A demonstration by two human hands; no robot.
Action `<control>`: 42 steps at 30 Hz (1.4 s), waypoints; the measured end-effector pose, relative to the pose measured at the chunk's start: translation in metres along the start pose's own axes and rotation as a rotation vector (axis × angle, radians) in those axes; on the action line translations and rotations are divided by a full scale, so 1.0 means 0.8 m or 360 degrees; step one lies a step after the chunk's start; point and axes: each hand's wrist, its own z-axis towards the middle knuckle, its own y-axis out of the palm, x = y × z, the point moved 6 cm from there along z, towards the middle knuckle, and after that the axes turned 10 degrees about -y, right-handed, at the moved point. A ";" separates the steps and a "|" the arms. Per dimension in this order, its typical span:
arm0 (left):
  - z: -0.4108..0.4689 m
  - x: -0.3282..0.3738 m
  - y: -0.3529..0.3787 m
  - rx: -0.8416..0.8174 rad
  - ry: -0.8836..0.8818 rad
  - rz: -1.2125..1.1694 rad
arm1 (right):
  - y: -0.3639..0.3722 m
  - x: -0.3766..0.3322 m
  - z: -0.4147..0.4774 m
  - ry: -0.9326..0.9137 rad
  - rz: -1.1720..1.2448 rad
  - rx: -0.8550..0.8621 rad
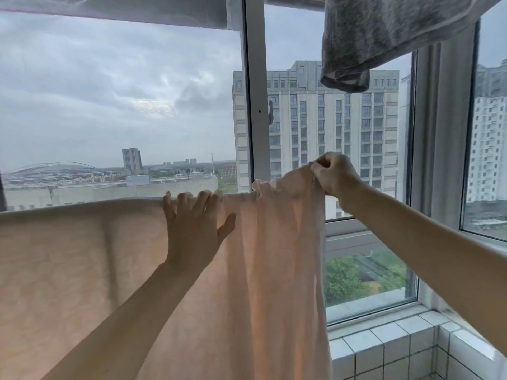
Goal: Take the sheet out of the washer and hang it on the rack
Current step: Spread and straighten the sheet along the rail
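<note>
A pale pink sheet (82, 256) hangs over a horizontal bar that it hides, spread wide on the left and bunched into folds at its right end. My left hand (193, 226) lies on the sheet near the top fold, fingers straight and hooked a little over the edge. My right hand (333, 174) pinches the bunched right corner of the sheet and lifts it slightly above the line of the fold. The rack itself is covered by the cloth. No washer is in view.
A grey garment (384, 37) hangs overhead at the top right. Behind the sheet stands a large window with a white frame (255, 91). A white tiled sill (384, 344) runs along the lower right.
</note>
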 end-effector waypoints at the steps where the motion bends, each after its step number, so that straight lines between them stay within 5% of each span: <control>1: 0.001 -0.001 0.002 -0.0001 -0.0008 0.0002 | -0.012 0.004 0.009 -0.0026 -0.0085 0.0114; 3: 0.002 -0.001 0.005 0.0014 -0.0029 -0.0006 | -0.026 0.017 0.015 -0.0054 -0.0375 0.0124; 9: 0.002 0.003 0.010 0.0074 -0.0026 -0.0039 | 0.001 0.048 -0.028 0.0064 -0.0949 -0.0582; 18: 0.002 -0.008 0.009 0.0092 -0.0042 -0.0005 | 0.058 -0.029 -0.029 -0.0844 -0.0590 -0.0579; 27: 0.001 -0.005 0.013 0.0110 -0.0002 0.0050 | 0.047 -0.021 -0.015 -0.0875 -0.0641 -0.0183; 31: 0.001 -0.005 0.015 0.0123 -0.0013 0.0063 | 0.002 0.012 0.007 -0.0671 -0.0790 0.0043; 35: 0.002 -0.003 0.017 0.0121 -0.0021 0.0050 | -0.007 0.057 0.002 -0.0459 -0.0995 -0.0271; 42: 0.003 0.001 0.020 0.0161 -0.0021 0.0064 | 0.056 -0.014 -0.029 -0.0957 -0.0439 -0.0437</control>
